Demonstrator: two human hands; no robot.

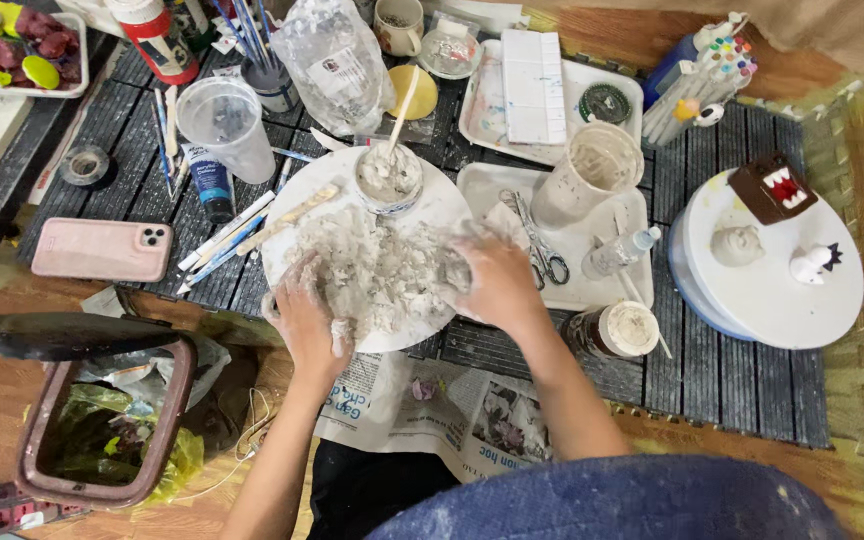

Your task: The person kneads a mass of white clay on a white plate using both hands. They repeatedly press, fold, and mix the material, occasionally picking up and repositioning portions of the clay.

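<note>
Dark slatted work mats [732, 370] cover a wooden floor, with a sheet of printed newspaper [432, 410] at the lower centre of the frame. Just above it, the left hand [307, 320] and the right hand [497, 285], both clay-smeared with fingers loosely spread, press opposite edges of a crumbly grey-white clay mass [382, 275] piled on a round white turntable board [432, 205]. Farther up, a small clay-filled cup [388, 178] holds a wooden stick [404, 105], and metal scissors [540, 250] lie on a white rectangular tray [602, 290] at centre right.
</note>
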